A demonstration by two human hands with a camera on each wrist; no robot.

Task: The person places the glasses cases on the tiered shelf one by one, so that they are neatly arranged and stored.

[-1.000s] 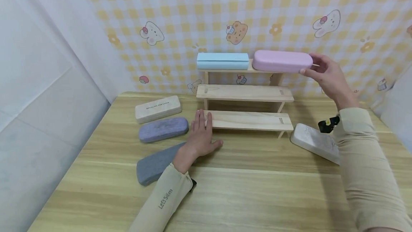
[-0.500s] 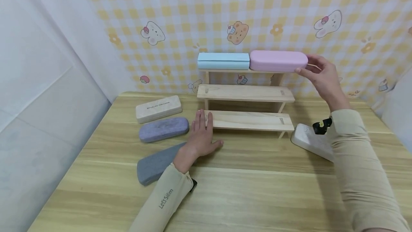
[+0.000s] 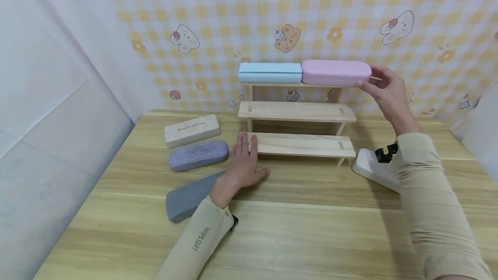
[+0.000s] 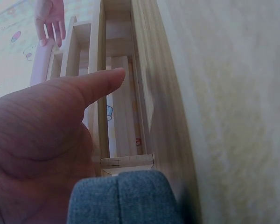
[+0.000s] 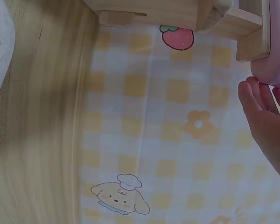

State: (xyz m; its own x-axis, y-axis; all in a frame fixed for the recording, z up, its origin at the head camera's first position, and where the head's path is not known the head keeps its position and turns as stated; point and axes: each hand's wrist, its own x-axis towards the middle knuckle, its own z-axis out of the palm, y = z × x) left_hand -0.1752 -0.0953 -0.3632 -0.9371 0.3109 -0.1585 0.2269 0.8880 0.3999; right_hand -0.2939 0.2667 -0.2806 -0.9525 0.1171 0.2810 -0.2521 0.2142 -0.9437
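At the top tier of the wooden stepped rack, my right hand holds the right end of a pink glasses case, thumb at its front and fingers at the end. In the right wrist view, the fingertips meet the case's rounded end. A light blue glasses case sits on the same tier, its right end against the pink one. My left hand lies with straight fingers over the left end of the lowest tier, thumb spread to the side. The left wrist view shows its thumb over the rack.
Left of the rack lie a cream case with printed lettering, a purple case and a grey-blue case, partly behind my left arm. A white case lies right, partly under my right sleeve. A checked cloth hangs behind.
The pink case has slid left along the top tier until it meets the light blue case, my right hand moving with it. My left hand has stayed in place.
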